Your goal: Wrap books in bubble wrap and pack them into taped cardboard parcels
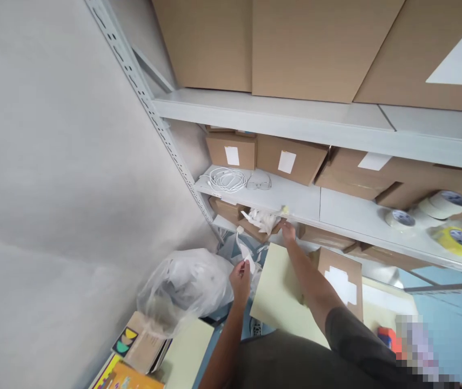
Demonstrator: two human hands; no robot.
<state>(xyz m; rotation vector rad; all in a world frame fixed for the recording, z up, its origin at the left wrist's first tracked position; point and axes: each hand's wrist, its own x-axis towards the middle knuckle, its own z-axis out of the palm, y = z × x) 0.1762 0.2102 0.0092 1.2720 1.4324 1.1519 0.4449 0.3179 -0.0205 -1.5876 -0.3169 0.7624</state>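
Observation:
My left hand (240,280) is closed in a pinch on the lower end of a thin white strip (244,250), which stands up from the fingertips. On the lower shelf sits an open cardboard box (254,231) with crumpled white scraps (263,220) in it. My right hand (288,232) reaches to the right edge of this box, with its fingers closed on the edge; the fingertips are partly hidden. More white scraps lie below the box, behind my left hand.
A large clear plastic bag (194,283) bulges by the wall. The shelf above carries a coiled white cable (226,180), glasses (259,182) and tape rolls (401,219). A pale yellow tabletop (273,292) is under my right forearm. Books (144,340) lie at lower left.

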